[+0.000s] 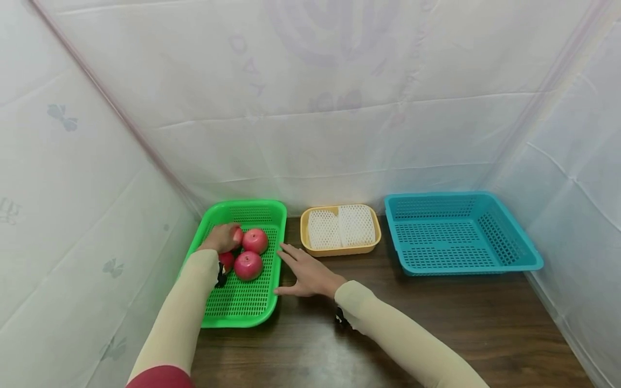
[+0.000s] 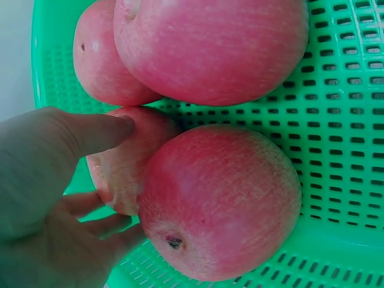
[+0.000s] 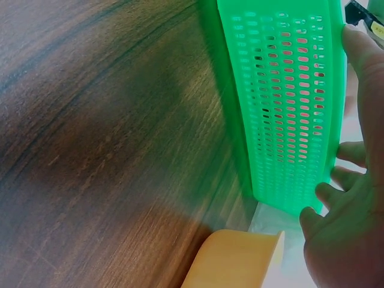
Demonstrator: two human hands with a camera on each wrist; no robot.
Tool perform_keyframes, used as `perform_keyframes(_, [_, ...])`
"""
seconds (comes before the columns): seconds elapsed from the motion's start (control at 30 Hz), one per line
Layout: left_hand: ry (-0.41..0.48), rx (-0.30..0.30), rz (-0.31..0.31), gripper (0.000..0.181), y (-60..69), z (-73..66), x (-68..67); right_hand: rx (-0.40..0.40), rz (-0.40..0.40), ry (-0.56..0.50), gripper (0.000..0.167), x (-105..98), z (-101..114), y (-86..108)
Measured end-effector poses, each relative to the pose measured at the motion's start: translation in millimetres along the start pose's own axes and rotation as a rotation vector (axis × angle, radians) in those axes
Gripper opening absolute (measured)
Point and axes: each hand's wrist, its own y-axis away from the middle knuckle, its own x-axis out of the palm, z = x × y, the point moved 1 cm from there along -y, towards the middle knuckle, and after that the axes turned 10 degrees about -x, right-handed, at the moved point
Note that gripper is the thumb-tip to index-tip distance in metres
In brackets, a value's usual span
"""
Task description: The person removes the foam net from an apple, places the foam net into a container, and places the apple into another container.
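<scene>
Several red apples (image 1: 248, 265) lie together in the green basket (image 1: 242, 318) at the left. My left hand (image 1: 219, 238) reaches into it and grips an apple (image 2: 141, 141) towards the back left, thumb on one side and fingers round the other. Right beside that one, another apple (image 2: 222, 198) shows its stem end in the left wrist view. My right hand (image 1: 308, 271) has its fingers spread at the basket's right rim. In the right wrist view its fingertips (image 3: 327, 195) touch or nearly touch that rim.
A small yellow basket (image 1: 339, 251) with white foam fruit nets (image 1: 356, 226) stands at the back middle. To the right is a blue basket (image 1: 436, 231) with nothing in it. White sheeting (image 1: 310, 134) encloses the back and sides of the brown wooden table (image 1: 310, 345).
</scene>
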Motion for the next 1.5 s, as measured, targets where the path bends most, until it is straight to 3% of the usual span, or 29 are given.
perform_keyframes(0.27, [0.07, -0.015, -0.081, 0.059, 7.6, -1.7, -4.9, 0.002, 0.013, 0.019, 0.101, -1.5, -0.3, -0.7])
perform_keyframes(0.5, [0.131, 0.03, -0.176, 0.065, 16.7, -14.9, -10.2, 0.007, 0.02, 0.016, 0.101, -1.5, -3.2, -0.8])
perform_keyframes(1.0, [0.24, 0.084, -0.223, 0.076, 36.1, -49.2, -8.1, -0.003, -0.002, 0.056, 0.099, 1.5, -4.7, -1.5])
perform_keyframes(1.5, [0.199, 0.145, -0.315, 0.079, 46.9, -69.0, 1.2, 0.006, -0.014, 0.109, 0.096, -2.8, -16.3, 6.7])
